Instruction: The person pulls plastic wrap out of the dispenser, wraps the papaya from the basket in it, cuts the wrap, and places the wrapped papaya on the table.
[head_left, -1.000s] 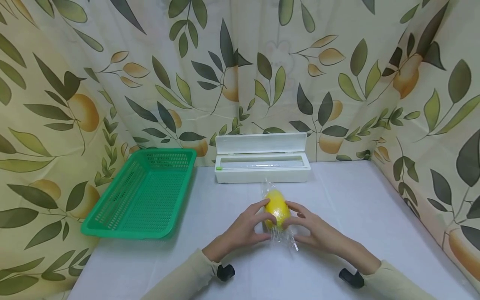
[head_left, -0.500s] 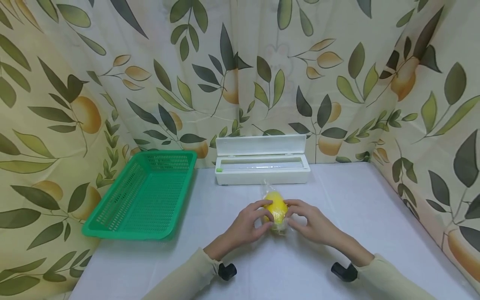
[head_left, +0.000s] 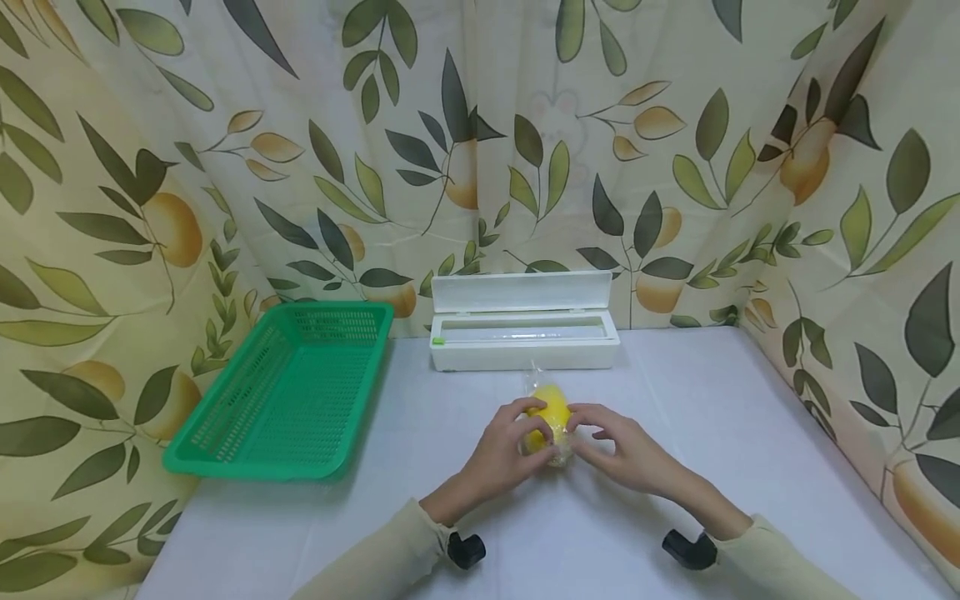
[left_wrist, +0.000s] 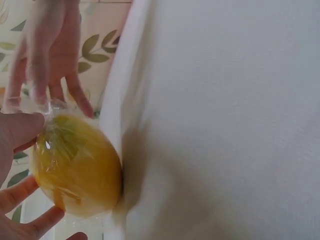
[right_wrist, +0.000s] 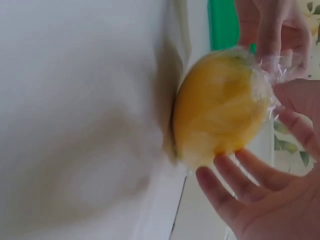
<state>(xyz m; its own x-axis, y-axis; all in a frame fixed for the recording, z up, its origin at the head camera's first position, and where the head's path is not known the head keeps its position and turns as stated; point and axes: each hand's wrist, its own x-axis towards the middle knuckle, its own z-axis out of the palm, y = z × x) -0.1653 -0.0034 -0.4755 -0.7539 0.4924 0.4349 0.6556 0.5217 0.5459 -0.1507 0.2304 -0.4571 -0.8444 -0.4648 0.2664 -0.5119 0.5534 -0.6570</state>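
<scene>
A yellow oval fruit (head_left: 555, 400), greenish at one end in the left wrist view, lies on the white tablecloth between both hands. Clear plastic film (right_wrist: 261, 92) covers it and bunches up at the near end. My left hand (head_left: 498, 454) curls round the fruit's left side, its thumb at the gathered film and its fingertips on the fruit. From the other side my right hand (head_left: 633, 454) pinches the film between thumb and index finger. Its other fingertips touch the fruit in the right wrist view. A loose film end sticks up at the fruit's far end.
Behind the fruit stands a long white cling film box (head_left: 525, 356), its lid raised and a roll inside. A green plastic basket (head_left: 255, 472) sits to the left. The patterned curtain (head_left: 540, 167) surrounds the table at the back and sides.
The loose film at the fruit's near end has been drawn in and gathered close. Both hands have come nearer to that end, and the left forearm has shifted slightly right.
</scene>
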